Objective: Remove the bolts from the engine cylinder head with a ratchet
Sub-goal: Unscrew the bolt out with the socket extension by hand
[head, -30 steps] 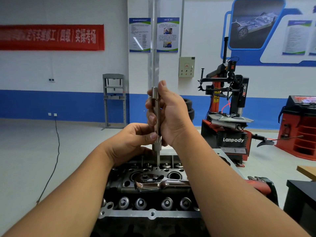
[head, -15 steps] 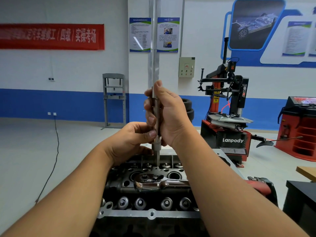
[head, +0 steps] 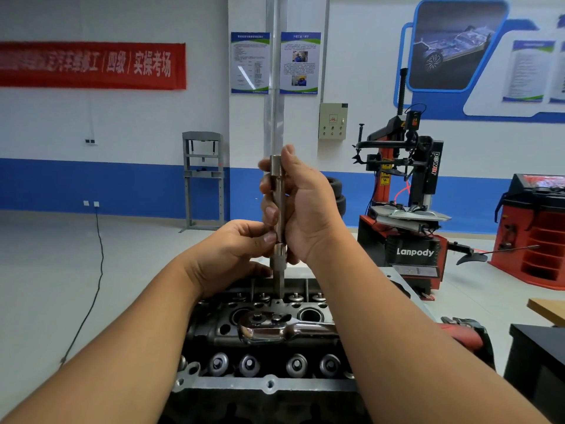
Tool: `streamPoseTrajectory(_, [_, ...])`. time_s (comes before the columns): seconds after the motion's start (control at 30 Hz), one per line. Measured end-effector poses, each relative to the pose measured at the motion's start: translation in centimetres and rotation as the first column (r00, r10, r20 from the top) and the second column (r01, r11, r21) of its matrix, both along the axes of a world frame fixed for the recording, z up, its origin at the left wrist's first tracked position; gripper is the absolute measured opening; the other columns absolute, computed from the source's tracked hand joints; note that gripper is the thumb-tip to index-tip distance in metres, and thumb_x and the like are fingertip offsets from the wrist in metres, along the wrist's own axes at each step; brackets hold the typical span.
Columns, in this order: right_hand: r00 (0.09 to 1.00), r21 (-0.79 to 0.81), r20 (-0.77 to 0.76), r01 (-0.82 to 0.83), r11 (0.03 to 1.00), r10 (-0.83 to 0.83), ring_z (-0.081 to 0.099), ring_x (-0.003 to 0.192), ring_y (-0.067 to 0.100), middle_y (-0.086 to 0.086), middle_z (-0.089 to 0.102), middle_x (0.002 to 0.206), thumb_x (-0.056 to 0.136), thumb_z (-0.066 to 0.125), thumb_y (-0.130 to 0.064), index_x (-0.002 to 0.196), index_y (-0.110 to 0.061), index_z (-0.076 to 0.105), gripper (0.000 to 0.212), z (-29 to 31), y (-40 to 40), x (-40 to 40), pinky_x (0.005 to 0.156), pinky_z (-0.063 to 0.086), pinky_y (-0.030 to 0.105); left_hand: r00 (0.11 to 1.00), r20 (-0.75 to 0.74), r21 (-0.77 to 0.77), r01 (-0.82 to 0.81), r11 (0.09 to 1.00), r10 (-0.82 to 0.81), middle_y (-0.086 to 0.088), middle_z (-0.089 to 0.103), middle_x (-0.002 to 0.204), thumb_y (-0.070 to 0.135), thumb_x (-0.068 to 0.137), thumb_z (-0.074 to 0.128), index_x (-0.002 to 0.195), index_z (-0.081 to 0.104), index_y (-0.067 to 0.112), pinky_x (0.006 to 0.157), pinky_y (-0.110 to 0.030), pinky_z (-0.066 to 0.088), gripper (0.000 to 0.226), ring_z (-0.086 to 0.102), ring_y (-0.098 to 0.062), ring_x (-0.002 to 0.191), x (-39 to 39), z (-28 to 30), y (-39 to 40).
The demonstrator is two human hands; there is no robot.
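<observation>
The dark engine cylinder head [head: 269, 384] fills the lower middle, with a row of valve springs along its near side. A steel extension bar [head: 277, 191] with a socket at its lower end stands upright over a bolt hole near the head's far edge. My right hand [head: 305, 209] grips the bar along its upper part. My left hand [head: 232, 255] pinches the bar just above the socket with thumb and fingers. A chrome ratchet [head: 275, 328] lies flat on the head, its handle running right under my right forearm.
A red-and-black tyre changer [head: 406, 209] stands behind on the right, with a red balancer [head: 538, 231] at far right. A grey press frame [head: 203, 179] stands by the blue-striped wall. A dark bench corner [head: 538, 356] is at lower right. A cable [head: 97, 270] trails on the floor.
The upright extension bar and my right hand have risen slightly, then stayed nearly still. My left hand keeps its pinch near the socket.
</observation>
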State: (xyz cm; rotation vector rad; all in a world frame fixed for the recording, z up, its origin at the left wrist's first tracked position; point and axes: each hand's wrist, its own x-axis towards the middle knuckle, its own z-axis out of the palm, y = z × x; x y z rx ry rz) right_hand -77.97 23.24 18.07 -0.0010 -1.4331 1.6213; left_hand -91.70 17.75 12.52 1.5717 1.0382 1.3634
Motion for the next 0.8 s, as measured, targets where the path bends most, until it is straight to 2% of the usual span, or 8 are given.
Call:
streamPoseTrajectory(0.1, [1.0,0.013,-0.02,0.023,1.0,-0.022,0.042,0.043,0.015,0.004,0.06,0.067,0.092,0.073,-0.043,0.093,-0.012,0.061,0.033,-0.18,0.09,0.06,0.044,0.038,0.023,0.997,-0.055,0.017,-0.057,0.998,0.058,-0.017,0.076,0.109,0.035,0.085,0.078,0.11,0.078,0.011,0.092,-0.053,0.047,0.034,0.07,-0.029,0.103,-0.12,-0.16,0.02])
streamPoseTrajectory(0.2, [0.999,0.015,-0.024,0.037,0.999,-0.037,0.043,0.042,0.017,0.005,0.062,0.067,0.092,0.073,-0.041,0.09,-0.012,0.057,0.033,-0.11,0.04,0.13,0.045,0.038,0.024,0.994,-0.076,0.025,-0.081,0.996,0.083,-0.009,0.076,0.101,0.041,0.078,0.081,0.106,0.079,0.016,0.081,-0.044,0.046,0.038,0.069,-0.02,0.088,-0.04,-0.1,-0.06])
streamPoseTrajectory(0.3, [0.999,0.013,-0.004,0.054,0.998,-0.054,0.046,0.044,0.018,0.004,0.064,0.068,0.099,0.062,-0.045,0.097,-0.006,0.062,0.039,0.08,0.0,0.01,0.045,0.035,0.025,0.998,-0.047,0.005,-0.049,0.999,0.05,-0.014,0.075,0.106,0.037,0.083,0.079,0.11,0.078,0.011,0.088,-0.05,0.044,0.037,0.065,-0.029,0.098,-0.11,-0.07,0.03])
streamPoseTrajectory(0.43, [0.999,-0.04,0.007,0.037,0.999,-0.036,0.046,0.046,0.016,0.003,0.063,0.068,0.103,0.054,-0.049,0.095,-0.008,0.067,0.044,0.05,0.13,-0.03,0.046,0.034,0.025,1.0,-0.021,-0.002,-0.004,1.0,0.004,-0.017,0.075,0.108,0.024,0.092,0.07,0.113,0.075,0.005,0.097,-0.058,0.043,0.029,0.062,-0.038,0.108,-0.16,-0.19,0.09])
streamPoseTrajectory(0.5, [0.999,-0.042,-0.003,0.045,0.998,-0.045,0.045,0.045,0.016,0.003,0.062,0.068,0.099,0.061,-0.05,0.094,-0.01,0.065,0.04,-0.04,0.17,0.03,0.046,0.036,0.025,0.996,-0.075,0.011,-0.046,0.999,0.047,-0.018,0.075,0.112,0.032,0.087,0.077,0.115,0.074,0.005,0.094,-0.054,0.046,0.04,0.068,-0.034,0.106,-0.01,-0.12,-0.01])
streamPoseTrajectory(0.57, [0.998,-0.016,-0.019,0.057,0.998,-0.057,0.044,0.044,0.016,0.004,0.063,0.067,0.093,0.071,-0.046,0.092,-0.015,0.059,0.033,-0.14,0.12,0.04,0.045,0.037,0.024,0.989,-0.102,0.019,-0.108,0.994,0.11,-0.015,0.076,0.107,0.039,0.075,0.086,0.113,0.074,0.007,0.084,-0.046,0.049,0.05,0.071,-0.024,0.093,0.04,-0.06,-0.03])
streamPoseTrajectory(0.63, [0.998,0.01,-0.02,0.056,0.998,-0.056,0.045,0.043,0.016,0.003,0.063,0.067,0.093,0.073,-0.041,0.089,-0.016,0.057,0.03,-0.16,0.01,0.04,0.044,0.038,0.023,0.988,-0.091,0.019,-0.123,0.992,0.124,-0.014,0.076,0.104,0.04,0.071,0.089,0.11,0.075,0.009,0.079,-0.043,0.05,0.052,0.07,-0.022,0.088,-0.03,0.02,-0.02])
streamPoseTrajectory(0.8, [0.999,0.014,-0.012,0.051,0.999,-0.051,0.047,0.043,0.017,0.003,0.064,0.07,0.102,0.059,-0.043,0.104,-0.007,0.059,0.036,0.05,-0.14,-0.06,0.045,0.036,0.024,1.0,0.016,-0.011,0.002,1.0,-0.002,-0.019,0.073,0.108,0.026,0.089,0.071,0.111,0.078,0.009,0.096,-0.058,0.053,0.029,0.065,-0.037,0.106,-0.09,-0.11,0.0])
